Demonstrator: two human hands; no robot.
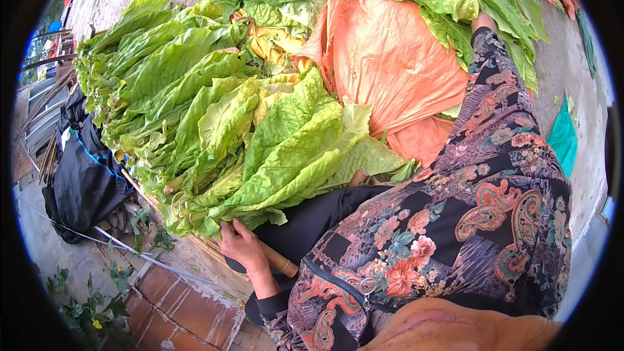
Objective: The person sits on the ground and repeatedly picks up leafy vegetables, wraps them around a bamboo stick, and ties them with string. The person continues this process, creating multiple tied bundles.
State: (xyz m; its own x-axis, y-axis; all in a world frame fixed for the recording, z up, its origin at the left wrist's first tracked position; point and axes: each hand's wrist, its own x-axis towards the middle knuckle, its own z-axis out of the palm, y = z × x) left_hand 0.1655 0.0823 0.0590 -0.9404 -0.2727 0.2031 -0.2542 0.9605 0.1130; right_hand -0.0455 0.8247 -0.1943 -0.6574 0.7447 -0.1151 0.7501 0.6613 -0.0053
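Observation:
Large green leaves (195, 104), which look like tobacco, lie overlapped in a thick row on my left, some yellowing. At the row's near edge is my left hand (242, 247), its fingers curled and pinched against the leaf ends; what they hold is hidden. Just beside that wrist a bamboo pole (278, 260) sticks out toward me. My right arm stretches far to the right, where my right hand (484, 23) meets a second heap of leaves (448, 0). Only the back of that hand shows, and leaves cover its fingers.
Orange cloth (390, 58) lies bunched between the two leaf heaps. A black bag (88, 179) with blue edging stands at the left, near planks and poles. Red-brown tiles (172, 305) and a leafy plant (91, 309) are at lower left. A teal sheet (563, 138) lies at right.

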